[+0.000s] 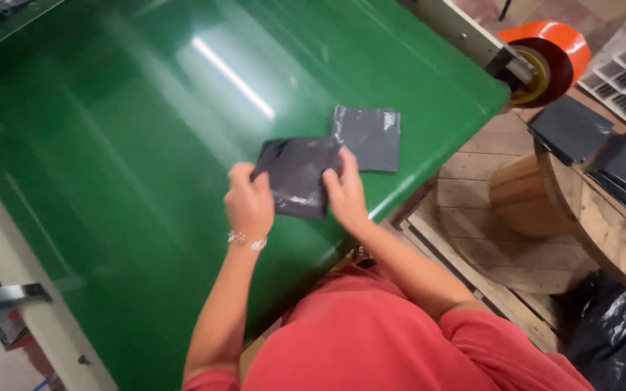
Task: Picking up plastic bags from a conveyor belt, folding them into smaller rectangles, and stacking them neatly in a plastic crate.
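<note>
A dark grey plastic pouch [297, 174] lies on the green conveyor belt [124, 130], held at both sides. My left hand [248, 205] grips its left edge, a bracelet at the wrist. My right hand [345, 190] pinches its right edge. A second grey pouch [368, 137] lies flat on the belt just beyond, its corner touching the held one.
Stacks of dark pouches [570, 129] rest on a round wooden spool table [603, 217] at the right. An orange tape roll [548, 58] sits at the belt's end. A black bag [614, 333] lies low right. A metal frame [1, 297] runs along the left.
</note>
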